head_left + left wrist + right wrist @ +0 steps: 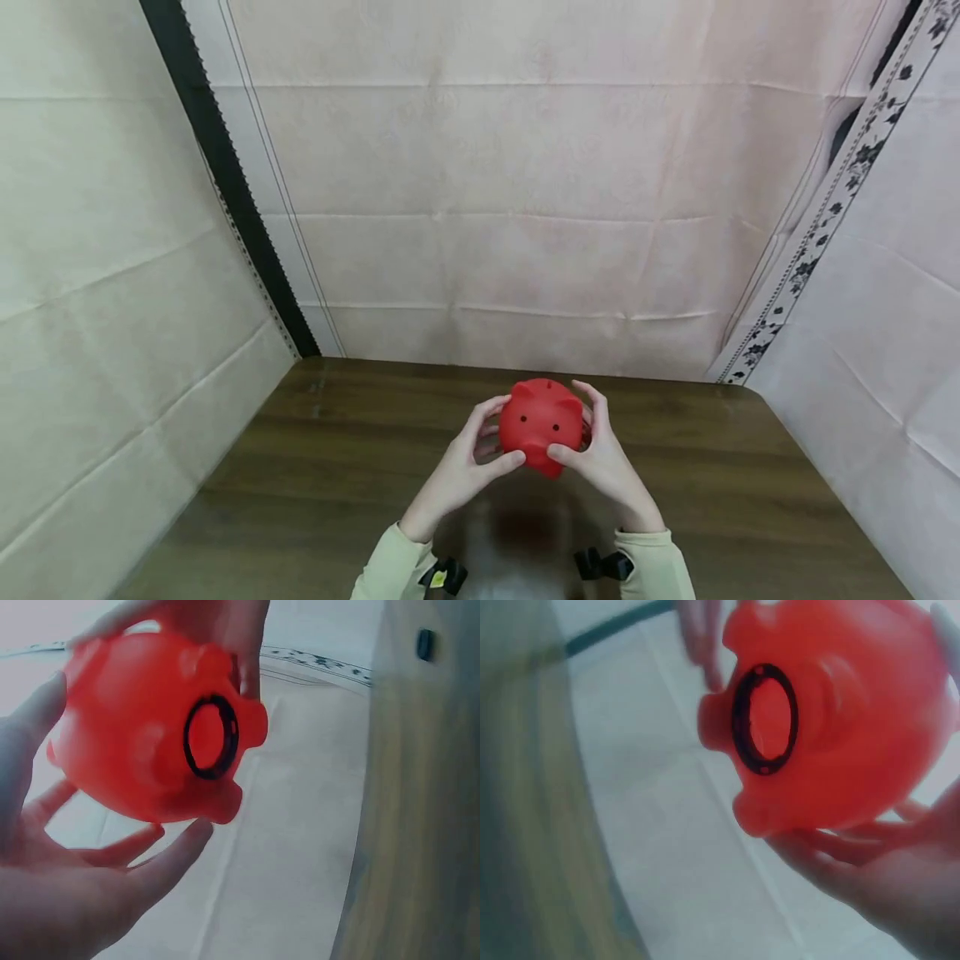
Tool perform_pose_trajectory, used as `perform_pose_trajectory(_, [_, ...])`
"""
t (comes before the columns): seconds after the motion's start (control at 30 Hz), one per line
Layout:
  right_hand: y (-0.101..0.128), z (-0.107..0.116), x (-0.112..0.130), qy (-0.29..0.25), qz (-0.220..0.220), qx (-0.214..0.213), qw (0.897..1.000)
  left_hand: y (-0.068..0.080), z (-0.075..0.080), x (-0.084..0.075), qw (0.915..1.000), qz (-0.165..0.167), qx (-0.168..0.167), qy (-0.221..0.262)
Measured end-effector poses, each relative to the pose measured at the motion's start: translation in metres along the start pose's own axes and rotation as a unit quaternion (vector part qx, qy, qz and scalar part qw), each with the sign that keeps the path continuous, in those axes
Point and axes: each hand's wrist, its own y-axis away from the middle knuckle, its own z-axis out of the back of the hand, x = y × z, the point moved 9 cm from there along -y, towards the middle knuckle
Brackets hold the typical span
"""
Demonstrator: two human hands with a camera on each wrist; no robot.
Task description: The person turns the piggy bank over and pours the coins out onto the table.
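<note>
Lead: State the item and its position.

Second: One red piggy bank (540, 425), held clear of the worktop (300, 483). From the head view it shows about midway between the back corners, short of the back edge.

Lead: Grip?

Second: Two-handed. The left hand (468, 467) and right hand (603, 467) curl round opposite sides, thumbs at the lower front. No palm is seen beneath.

Lead: Principal hazard?

Second: A drop, in my judgement. The sides are round and look smooth; should one hand ease off or push harder, the bank could roll through the fingers and strike the worktop.

Lead: Underside?

Second: A black ring (740, 724) surrounds a round red patch between the feet. Plug or opening, I cannot tell. If a plug, a stray fingertip might loosen it.

Lead: Surroundings?

Second: Pale cloth (480, 167) hangs beyond the back edge. Low risk, barring a wide swing.
</note>
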Motion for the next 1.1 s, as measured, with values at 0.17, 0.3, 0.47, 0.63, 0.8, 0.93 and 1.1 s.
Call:
perform_pose_trajectory(0.17, [0.002, -0.002, 0.005, -0.007, 0.007, -0.006, 1.0, -0.002, -0.001, 0.007, 0.9977, 0.02, 0.02, 0.062])
perform_pose_trajectory(0.3, [0.002, -0.005, 0.004, 0.017, 0.016, -0.013, 1.0, -0.003, 0.0, 0.013, 0.9965, 0.028, 0.021, 0.075])
perform_pose_trajectory(0.47, [0.004, -0.013, -0.003, 0.047, 0.025, 0.025, 0.998, -0.003, 0.006, 0.013, 0.9982, 0.012, 0.003, 0.058])
perform_pose_trajectory(0.63, [0.005, -0.023, -0.006, 0.093, 0.057, 0.055, 0.993, -0.002, 0.014, 0.019, 0.9994, -0.001, -0.01, 0.032])
perform_pose_trajectory(0.8, [0.004, -0.028, 0.0, 0.15, 0.155, 0.033, 0.976, -0.005, 0.017, 0.017, 0.9952, -0.082, -0.012, -0.051])
perform_pose_trajectory(0.93, [0.007, -0.034, 0.008, 0.202, 0.262, 0.007, 0.944, -0.002, 0.017, 0.013, 0.976, -0.175, -0.026, -0.127])
perform_pose_trajectory(1.1, [0.012, -0.041, 0.016, 0.213, 0.339, -0.015, 0.916, 0.002, 0.016, 0.012, 0.9567, -0.238, -0.045, -0.161])
